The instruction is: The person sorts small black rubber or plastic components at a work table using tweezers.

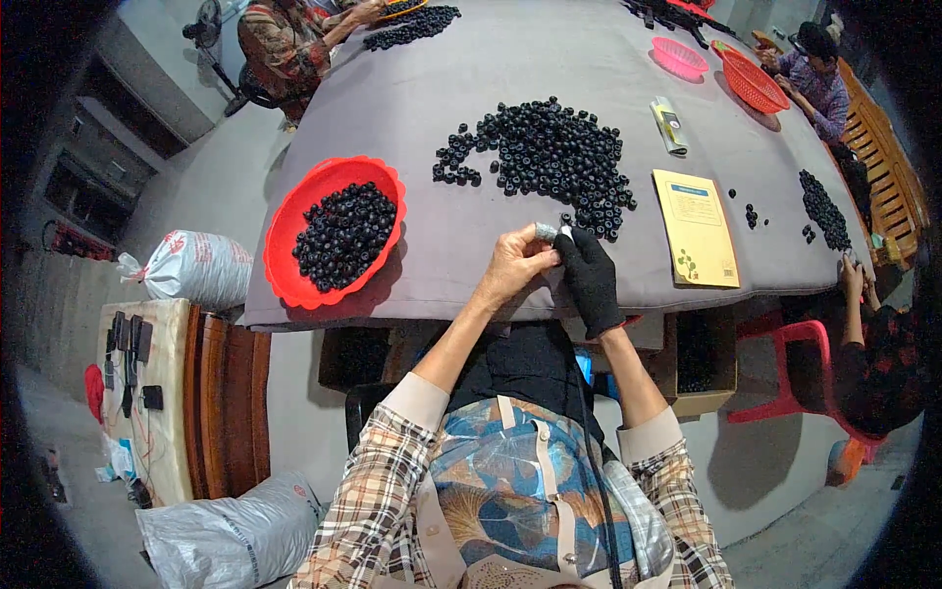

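Note:
My left hand (515,263) is bare, with grey wrapping on a fingertip, and its fingers are pinched together. Against it is my right hand (589,280), in a black glove, also closed at the fingertips. A small black round part (566,221) with a pale centre shows right at the meeting fingertips; which hand grips it is hard to see. Just beyond lies a large loose pile of similar black round parts (559,152), many with a hole in the middle. To the left, a red scalloped basket (282,221) holds a heap of the same parts (343,236).
A yellow booklet (697,228) and a small packet (669,126) lie right of the pile. Pink (679,57) and red baskets (754,80) stand farther off. Co-workers sit at the far left (285,49), far right (814,79) and near right (883,363). White sacks (231,530) lie on the floor.

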A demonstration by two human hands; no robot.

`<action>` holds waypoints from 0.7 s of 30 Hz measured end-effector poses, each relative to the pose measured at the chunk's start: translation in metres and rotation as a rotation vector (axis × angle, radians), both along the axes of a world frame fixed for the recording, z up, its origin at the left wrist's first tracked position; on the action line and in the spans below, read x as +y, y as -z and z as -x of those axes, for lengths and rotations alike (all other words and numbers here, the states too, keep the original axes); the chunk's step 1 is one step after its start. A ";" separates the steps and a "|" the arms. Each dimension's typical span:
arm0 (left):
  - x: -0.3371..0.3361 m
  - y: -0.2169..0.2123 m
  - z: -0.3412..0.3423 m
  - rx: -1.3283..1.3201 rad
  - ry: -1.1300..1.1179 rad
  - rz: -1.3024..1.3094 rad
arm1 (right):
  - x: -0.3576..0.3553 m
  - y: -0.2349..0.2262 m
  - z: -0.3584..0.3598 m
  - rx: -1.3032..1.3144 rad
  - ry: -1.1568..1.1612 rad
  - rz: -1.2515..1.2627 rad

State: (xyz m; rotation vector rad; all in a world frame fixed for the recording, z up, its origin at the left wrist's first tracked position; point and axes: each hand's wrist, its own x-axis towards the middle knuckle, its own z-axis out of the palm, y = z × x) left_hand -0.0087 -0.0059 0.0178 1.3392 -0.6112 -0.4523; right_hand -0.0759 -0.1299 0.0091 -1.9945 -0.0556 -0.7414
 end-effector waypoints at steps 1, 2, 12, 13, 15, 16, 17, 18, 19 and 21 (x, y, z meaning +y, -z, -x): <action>0.000 -0.001 0.000 0.000 -0.001 0.000 | 0.003 -0.010 0.002 0.128 0.005 -0.231; 0.000 -0.001 0.000 -0.064 -0.019 0.003 | 0.005 -0.015 0.003 0.256 0.010 -0.463; 0.003 -0.004 -0.002 0.067 0.067 0.018 | 0.003 -0.013 -0.001 0.253 0.083 -0.283; 0.004 -0.003 -0.002 0.069 0.071 0.018 | 0.002 -0.010 -0.002 0.252 0.062 -0.306; 0.004 -0.001 -0.002 0.191 0.119 0.039 | -0.002 -0.006 -0.001 0.252 0.046 -0.329; 0.005 -0.001 -0.002 0.194 0.117 0.036 | 0.000 -0.010 0.000 0.257 0.041 -0.328; 0.006 -0.002 -0.001 0.166 0.095 -0.003 | 0.001 -0.013 0.001 0.262 0.035 -0.327; 0.007 -0.003 -0.001 0.139 0.074 -0.041 | 0.002 -0.013 0.001 0.264 0.035 -0.331; 0.007 -0.004 0.001 0.140 0.079 -0.045 | 0.001 -0.012 0.002 0.273 0.008 -0.381; 0.008 -0.007 0.002 0.312 0.067 0.037 | -0.001 -0.012 0.004 0.282 -0.014 -0.437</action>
